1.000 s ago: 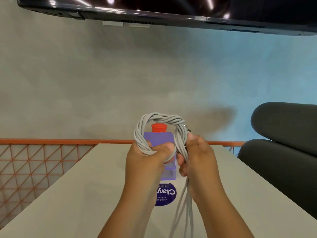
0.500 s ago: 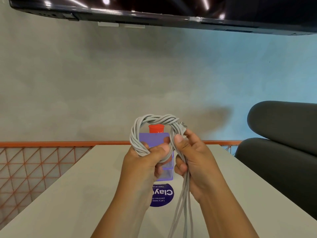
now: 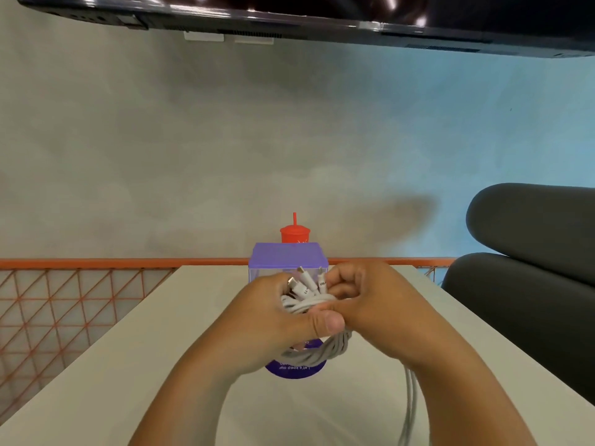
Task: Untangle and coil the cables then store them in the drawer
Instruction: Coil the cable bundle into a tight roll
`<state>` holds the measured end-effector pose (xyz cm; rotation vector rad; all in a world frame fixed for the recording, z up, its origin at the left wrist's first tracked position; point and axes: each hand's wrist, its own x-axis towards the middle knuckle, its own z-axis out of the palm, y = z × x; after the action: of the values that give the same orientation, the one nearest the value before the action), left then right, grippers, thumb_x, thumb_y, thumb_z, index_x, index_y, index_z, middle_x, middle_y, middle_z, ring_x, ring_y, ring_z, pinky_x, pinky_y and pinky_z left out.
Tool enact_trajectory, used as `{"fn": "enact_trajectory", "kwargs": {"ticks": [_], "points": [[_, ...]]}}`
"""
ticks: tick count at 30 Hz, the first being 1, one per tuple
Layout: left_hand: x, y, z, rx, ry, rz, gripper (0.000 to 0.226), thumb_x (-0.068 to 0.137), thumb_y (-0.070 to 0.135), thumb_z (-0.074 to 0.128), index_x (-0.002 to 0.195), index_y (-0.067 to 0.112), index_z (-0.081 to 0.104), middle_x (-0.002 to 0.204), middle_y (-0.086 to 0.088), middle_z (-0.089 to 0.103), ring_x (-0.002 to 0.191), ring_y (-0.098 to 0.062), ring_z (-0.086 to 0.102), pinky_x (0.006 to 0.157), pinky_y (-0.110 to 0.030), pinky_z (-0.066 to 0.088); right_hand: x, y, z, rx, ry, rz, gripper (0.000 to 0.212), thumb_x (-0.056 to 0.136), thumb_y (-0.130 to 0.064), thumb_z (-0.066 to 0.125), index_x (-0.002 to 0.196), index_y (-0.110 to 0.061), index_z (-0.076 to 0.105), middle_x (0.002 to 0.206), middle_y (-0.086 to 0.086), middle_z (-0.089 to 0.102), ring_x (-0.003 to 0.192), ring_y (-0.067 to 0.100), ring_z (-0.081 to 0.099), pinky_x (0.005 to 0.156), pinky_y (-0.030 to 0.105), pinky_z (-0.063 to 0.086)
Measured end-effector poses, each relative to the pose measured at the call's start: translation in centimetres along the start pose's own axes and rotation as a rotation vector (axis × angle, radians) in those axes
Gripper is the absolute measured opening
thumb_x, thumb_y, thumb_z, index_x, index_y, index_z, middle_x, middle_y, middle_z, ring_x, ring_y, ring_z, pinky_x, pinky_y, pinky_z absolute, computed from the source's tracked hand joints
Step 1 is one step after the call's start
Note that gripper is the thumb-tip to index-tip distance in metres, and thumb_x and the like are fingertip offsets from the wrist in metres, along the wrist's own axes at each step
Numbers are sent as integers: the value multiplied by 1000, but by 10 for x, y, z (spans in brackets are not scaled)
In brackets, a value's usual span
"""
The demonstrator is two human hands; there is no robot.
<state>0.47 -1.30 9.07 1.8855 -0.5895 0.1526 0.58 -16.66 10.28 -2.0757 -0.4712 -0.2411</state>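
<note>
Two hands clasp a bundle of grey cables over the bench.

Head view: the left hand [image 3: 273, 320] and right hand [image 3: 370, 300] each close their grip round the cables [image 3: 309, 355], hiding most of the coil. White plugs [image 3: 302, 283] poke out above and twisted strands show below, with loose lengths cut off at the frame's bottom. Behind stand a half-hidden purple box [image 3: 286, 255] and a red cup [image 3: 294, 233]. The pale matte bench [image 3: 128, 365] is edged by an orange mesh railing [image 3: 64, 304].
</note>
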Motion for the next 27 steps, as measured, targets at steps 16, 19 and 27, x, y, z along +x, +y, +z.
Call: {"fn": "enact_trajectory", "kwargs": {"ticks": [16, 19, 27], "points": [[6, -8, -2, -470, 124, -203, 24, 68, 28, 72, 77, 9, 59, 41, 5, 33, 32, -7, 26, 47, -25, 33, -7, 4, -19, -66, -61, -99, 57, 76, -20, 73, 119, -47, 48, 89, -17, 51, 57, -4, 49, 54, 8, 41], [5, -6, -3, -647, 74, -236, 21, 65, 30, 64, 72, 15, 51, 41, 6, 28, 29, -4, 23, 40, -19, 33, -10, 5, -27, 27, -123, -63, 39, 78, -14, 70, 109, -36, 59, 91, -9, 58, 50, -6, 52, 48, 6, 38], [1, -16, 1, -1007, -415, -332, 37, 57, 33, 88, 88, 20, 73, 38, 7, 38, 25, 1, 33, 39, -15, 38, -7, 25, -36, 179, -122, -381, 40, 73, -45, 59, 86, -10, 72, 68, -11, 67, 62, 1, 55, 61, 11, 45]]}}
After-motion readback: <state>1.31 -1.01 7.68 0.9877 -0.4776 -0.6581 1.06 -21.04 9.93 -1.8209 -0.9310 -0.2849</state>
